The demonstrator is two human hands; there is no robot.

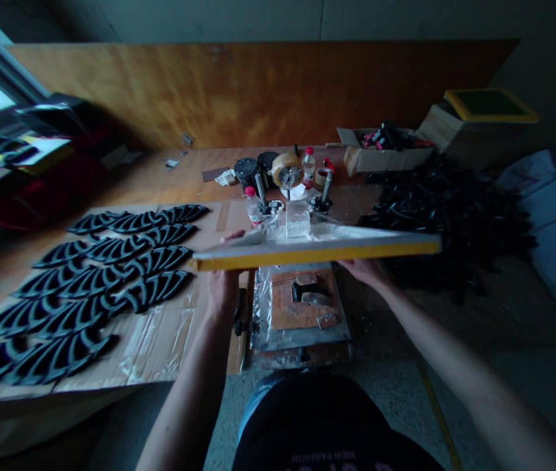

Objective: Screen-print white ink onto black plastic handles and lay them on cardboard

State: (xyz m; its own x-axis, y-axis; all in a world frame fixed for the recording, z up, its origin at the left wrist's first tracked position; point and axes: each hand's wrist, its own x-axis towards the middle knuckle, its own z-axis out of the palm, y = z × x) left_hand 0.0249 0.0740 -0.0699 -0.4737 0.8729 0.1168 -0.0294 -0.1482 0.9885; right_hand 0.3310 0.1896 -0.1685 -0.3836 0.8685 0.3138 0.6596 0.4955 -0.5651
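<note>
A screen-printing frame [317,251] with a yellow front edge is tilted up, seen nearly edge-on. My left hand [224,284] grips its left part, with fingertips showing above the edge. My right hand [360,268] holds the underside right of the middle; its fingers are partly hidden by the frame. Behind the frame stands a clamp stand [298,219] with two upright posts. Below lies a plastic-covered base plate [288,339] bearing a brown board [285,314]. A small black curved part [311,291] sits on that board, apart from both hands.
Rows of black ribbed parts [86,275] cover cardboard [165,340] on the left. A heap of black parts [439,216] lies right, near an open carton [390,157]. Behind stand black tubs [247,173], a tape roll [286,171] and red-capped bottles [309,167].
</note>
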